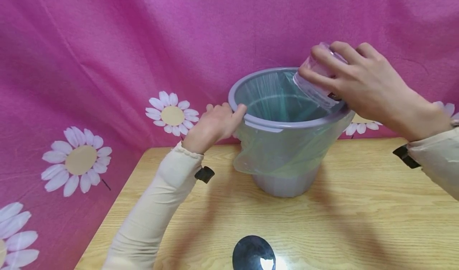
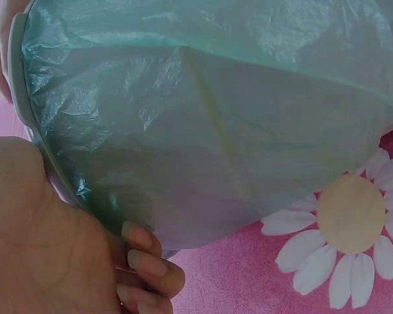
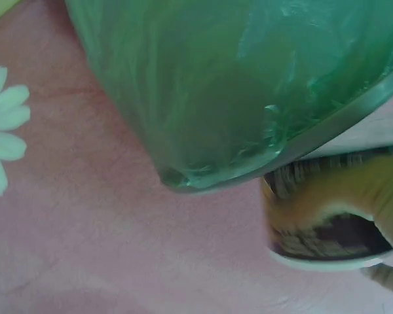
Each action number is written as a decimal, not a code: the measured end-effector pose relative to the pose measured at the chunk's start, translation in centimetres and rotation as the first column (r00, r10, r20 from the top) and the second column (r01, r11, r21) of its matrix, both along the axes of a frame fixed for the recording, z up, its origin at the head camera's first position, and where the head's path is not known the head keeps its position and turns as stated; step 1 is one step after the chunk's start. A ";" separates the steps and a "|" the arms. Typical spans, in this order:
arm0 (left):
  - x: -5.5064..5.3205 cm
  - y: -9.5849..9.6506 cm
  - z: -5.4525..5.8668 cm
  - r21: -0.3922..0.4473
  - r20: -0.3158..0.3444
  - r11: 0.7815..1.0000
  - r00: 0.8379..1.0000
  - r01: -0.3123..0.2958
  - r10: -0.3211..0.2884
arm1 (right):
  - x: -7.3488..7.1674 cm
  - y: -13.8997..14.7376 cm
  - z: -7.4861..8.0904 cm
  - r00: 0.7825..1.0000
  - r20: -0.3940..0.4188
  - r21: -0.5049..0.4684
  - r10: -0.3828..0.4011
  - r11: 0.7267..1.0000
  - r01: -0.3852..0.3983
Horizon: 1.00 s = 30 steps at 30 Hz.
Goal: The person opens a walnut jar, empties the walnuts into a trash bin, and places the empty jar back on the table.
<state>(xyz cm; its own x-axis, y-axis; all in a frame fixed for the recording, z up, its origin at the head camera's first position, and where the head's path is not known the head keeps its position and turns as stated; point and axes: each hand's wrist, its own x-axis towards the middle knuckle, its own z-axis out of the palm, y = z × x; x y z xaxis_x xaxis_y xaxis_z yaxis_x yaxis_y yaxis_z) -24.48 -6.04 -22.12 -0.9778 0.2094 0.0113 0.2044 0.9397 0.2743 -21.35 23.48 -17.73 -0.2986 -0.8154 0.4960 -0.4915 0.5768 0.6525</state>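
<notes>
A grey bin point(image 1: 285, 184) stands upright, lined with a thin greenish plastic bag point(image 1: 272, 152) folded over its rim. My left hand point(image 1: 216, 123) grips the rim on the left side, thumb on top; its curled fingertips point(image 2: 147, 265) show beside the bag in the left wrist view. On the opposite side, my right hand point(image 1: 376, 82) holds a clear plastic tub point(image 1: 315, 72) tilted over the bin's mouth. A dark label point(image 3: 327, 242) wraps the tub in the right wrist view, where the hand is blurred. The tub's contents are hidden.
The bin rests on a wood-grain table point(image 1: 387, 182). A shiny black disc point(image 1: 251, 252) lies near the front, reflecting light. Behind rises a pink cloth point(image 1: 201, 34) printed with large white daisies point(image 1: 172, 114), close against the table's back edge.
</notes>
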 end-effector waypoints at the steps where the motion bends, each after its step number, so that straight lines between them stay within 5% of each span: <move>1: 0.0 0.0 0.0 -0.001 0.002 1.000 1.000 0.001 -0.001 | 0.0 0.0 0.0 1.000 -0.010 0.007 0.000 1.000 0.000; 5: 0.0 -0.1 0.0 -0.001 0.002 1.000 1.000 -0.008 0.008 | 0.0 -0.3 -0.2 0.998 -0.057 0.023 0.007 1.000 -0.006; 30: -0.1 -0.2 -0.2 -0.004 -0.024 1.000 1.000 -0.010 0.010 | -0.4 0.5 -1.2 0.999 -0.032 -0.051 -0.010 0.999 0.009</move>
